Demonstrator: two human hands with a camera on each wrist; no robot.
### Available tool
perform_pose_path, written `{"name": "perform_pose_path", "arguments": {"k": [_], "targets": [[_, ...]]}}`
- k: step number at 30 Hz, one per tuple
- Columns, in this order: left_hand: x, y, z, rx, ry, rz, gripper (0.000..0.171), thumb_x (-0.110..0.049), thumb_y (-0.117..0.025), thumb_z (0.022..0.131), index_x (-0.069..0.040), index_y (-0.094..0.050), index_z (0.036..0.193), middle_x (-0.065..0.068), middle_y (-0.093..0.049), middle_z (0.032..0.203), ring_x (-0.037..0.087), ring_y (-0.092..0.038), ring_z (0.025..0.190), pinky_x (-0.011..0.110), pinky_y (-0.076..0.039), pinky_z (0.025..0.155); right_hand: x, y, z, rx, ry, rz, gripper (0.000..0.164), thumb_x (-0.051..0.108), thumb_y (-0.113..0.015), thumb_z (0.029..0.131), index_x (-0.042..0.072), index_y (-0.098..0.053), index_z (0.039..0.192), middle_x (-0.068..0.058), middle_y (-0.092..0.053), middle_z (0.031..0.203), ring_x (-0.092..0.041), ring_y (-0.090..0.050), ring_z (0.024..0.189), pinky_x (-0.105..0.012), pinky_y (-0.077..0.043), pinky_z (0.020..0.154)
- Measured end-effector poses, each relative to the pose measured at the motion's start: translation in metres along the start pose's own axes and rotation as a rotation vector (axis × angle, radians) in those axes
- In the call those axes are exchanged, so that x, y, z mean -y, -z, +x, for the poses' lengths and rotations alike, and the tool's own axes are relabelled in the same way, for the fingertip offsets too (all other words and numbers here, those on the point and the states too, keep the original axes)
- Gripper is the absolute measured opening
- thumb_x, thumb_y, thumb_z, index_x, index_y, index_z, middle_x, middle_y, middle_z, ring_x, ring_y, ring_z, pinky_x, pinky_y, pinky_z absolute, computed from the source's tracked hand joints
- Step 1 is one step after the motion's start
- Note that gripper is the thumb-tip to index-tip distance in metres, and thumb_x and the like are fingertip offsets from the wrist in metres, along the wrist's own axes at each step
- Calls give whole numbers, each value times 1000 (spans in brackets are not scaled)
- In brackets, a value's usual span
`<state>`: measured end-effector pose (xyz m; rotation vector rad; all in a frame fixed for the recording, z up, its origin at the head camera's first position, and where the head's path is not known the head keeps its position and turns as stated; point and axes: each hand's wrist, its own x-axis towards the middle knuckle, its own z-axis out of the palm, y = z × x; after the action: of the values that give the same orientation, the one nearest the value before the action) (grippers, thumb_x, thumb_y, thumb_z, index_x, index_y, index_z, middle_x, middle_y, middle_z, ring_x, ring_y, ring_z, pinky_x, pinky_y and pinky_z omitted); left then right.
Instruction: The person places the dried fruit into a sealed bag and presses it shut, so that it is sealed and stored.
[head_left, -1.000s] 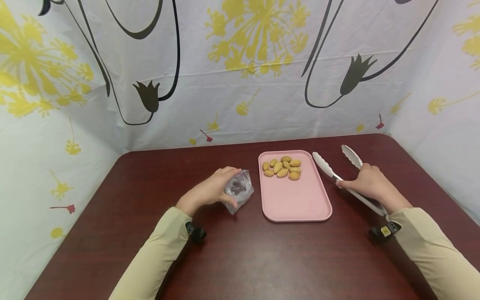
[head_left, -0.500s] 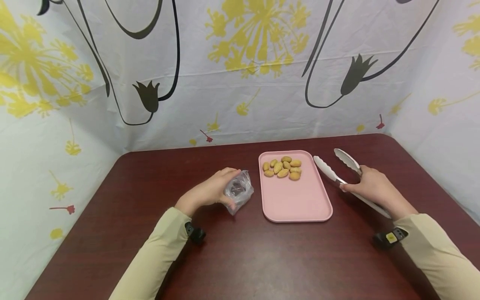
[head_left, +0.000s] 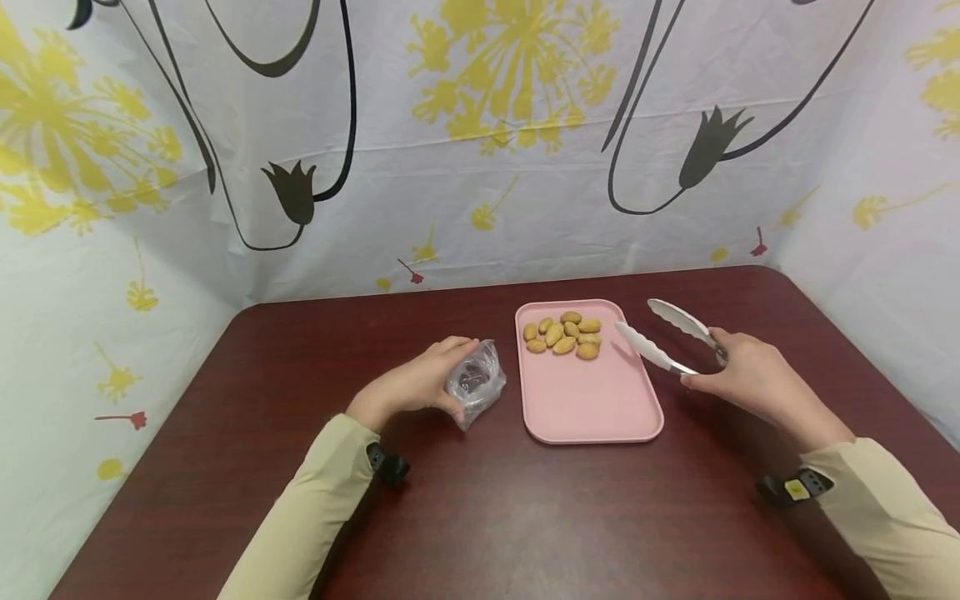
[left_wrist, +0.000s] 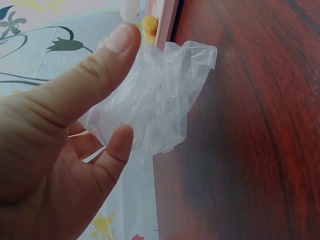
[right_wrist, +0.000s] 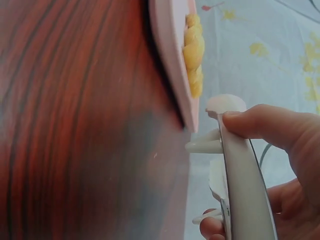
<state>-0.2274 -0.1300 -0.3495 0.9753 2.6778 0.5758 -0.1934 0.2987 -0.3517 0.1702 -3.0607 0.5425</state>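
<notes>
My left hand [head_left: 416, 382] grips a crumpled clear plastic bag [head_left: 480, 385] on the table left of the tray, its mouth spread and facing up. In the left wrist view the thumb and fingers are curled about the bag [left_wrist: 160, 105]. My right hand [head_left: 761, 382] holds metal tongs with white scalloped tips [head_left: 647, 345], thumb on one arm and fingers on the other. The tongs stand spread, one tip over the right rim of the pink tray [head_left: 588, 404], with nothing between them. Several oval yellow-brown pieces [head_left: 564, 344], like nuts, lie at the tray's far end.
The dark red-brown wooden table [head_left: 495, 517] has rounded far corners. A white cloth [head_left: 480, 192] with yellow and grey flower prints hangs behind it and at both sides. Each forearm wears a wrist strap with a small camera.
My right hand has drawn the tongs nearer and lifted them, and their tips have shifted left to the tray's rim. The tips are closer together. The left hand and bag have hardly moved.
</notes>
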Motion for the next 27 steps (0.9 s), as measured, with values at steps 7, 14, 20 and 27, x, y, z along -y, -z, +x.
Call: {"name": "perform_pose_path", "arguments": {"k": [7, 14, 20, 27], "targets": [[0, -1, 1, 10, 20, -5, 107, -24, -88, 65, -1, -26, 149, 17, -31, 150, 32, -32, 137, 43, -32, 110, 19, 5, -7, -21, 66, -37, 78, 38, -77, 73, -11, -49, 127, -17, -57, 88, -31, -52, 80, -48, -44, 71], [-1, 0, 0, -4, 8, 9, 105, -24, -88, 65, -1, -29, 148, 17, -35, 148, 32, -34, 134, 44, -33, 109, 28, 5, -11, 22, 77, -33, 81, 38, -80, 72, -11, -50, 130, -22, -61, 100, -31, -54, 83, -49, -45, 73], [-1, -2, 0, -16, 2, 14, 103, -25, -88, 65, -1, -31, 147, 15, -37, 148, 30, -36, 132, 42, -34, 109, 32, 1, -12, 19, 129, -41, 73, 34, -80, 71, -5, -56, 128, -9, -59, 86, -22, -51, 77, -37, -41, 68], [2, -3, 0, -26, -1, 10, 101, -26, -87, 67, -1, -31, 147, 15, -37, 148, 31, -36, 132, 43, -34, 109, 37, 0, -9, 30, 159, -44, 69, 34, -81, 70, -2, -60, 125, -8, -63, 86, -21, -51, 75, -38, -43, 68]]}}
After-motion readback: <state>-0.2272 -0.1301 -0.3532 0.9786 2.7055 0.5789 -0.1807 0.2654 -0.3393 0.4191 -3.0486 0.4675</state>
